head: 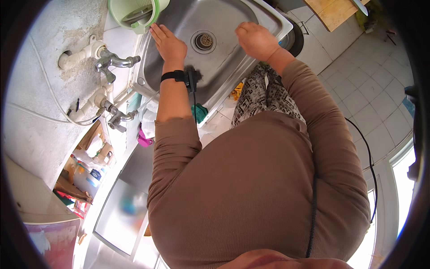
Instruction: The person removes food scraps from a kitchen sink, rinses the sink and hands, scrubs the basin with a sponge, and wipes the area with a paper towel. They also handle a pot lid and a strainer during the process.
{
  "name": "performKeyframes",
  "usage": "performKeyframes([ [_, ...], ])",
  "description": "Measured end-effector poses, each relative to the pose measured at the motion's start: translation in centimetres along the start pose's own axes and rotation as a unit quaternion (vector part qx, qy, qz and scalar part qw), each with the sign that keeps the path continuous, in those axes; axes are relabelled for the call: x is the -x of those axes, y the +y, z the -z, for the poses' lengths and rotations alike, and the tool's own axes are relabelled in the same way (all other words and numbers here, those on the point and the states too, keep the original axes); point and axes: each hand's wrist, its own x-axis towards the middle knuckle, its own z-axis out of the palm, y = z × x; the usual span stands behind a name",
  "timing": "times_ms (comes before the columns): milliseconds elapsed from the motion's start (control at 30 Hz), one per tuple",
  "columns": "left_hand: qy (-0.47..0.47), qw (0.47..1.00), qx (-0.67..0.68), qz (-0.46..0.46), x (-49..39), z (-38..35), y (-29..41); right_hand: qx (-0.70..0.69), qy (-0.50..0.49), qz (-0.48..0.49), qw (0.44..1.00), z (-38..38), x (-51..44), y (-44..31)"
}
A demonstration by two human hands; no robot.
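My left hand [169,46] is over the left side of a stainless steel sink [218,15], its fingers stretched out. Its fingertips meet or overlap the rim of a light green and white plastic container [116,13]; whether they touch it is unclear. Inside that container lies a grey round part [137,15]. A black band with a cabled device [190,80] is strapped to my left wrist. My right hand [256,38] is curled above the sink's right side, the palm side hidden, so I cannot see anything in it. Between the hands lies the sink's drain strainer [204,41].
Two metal taps [114,62] stick out from the left wall, with a white hose [47,80]. Right of the sink are a dark round pan [295,37] and a wooden board [331,13] with a knife [360,6]. A green scrubber [200,113] sits by the near sink edge.
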Motion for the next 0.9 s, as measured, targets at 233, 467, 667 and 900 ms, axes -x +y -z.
performKeyframes([
  [233, 0.003, 0.991, 0.09, 0.099, 2.1, 0.3, -0.2, -0.004, 0.007, -0.014, 1.0, 0.5, 0.0, -0.2],
  [467, 0.018, 0.986, 0.01, -0.163, -3.4, -0.8, 3.6, -0.011, -0.001, -0.008, 1.0, 0.3, -0.1, 0.0],
  [667, -0.142, 0.893, -0.356, -0.237, -4.9, -2.1, 0.8, -0.017, 0.0, -0.001, 1.0, 0.1, -0.1, 0.0],
  [900, -0.054, 0.977, -0.115, -0.172, -1.3, -0.9, 3.4, -0.024, 0.008, -0.007, 1.0, 1.0, 0.0, -0.2],
])
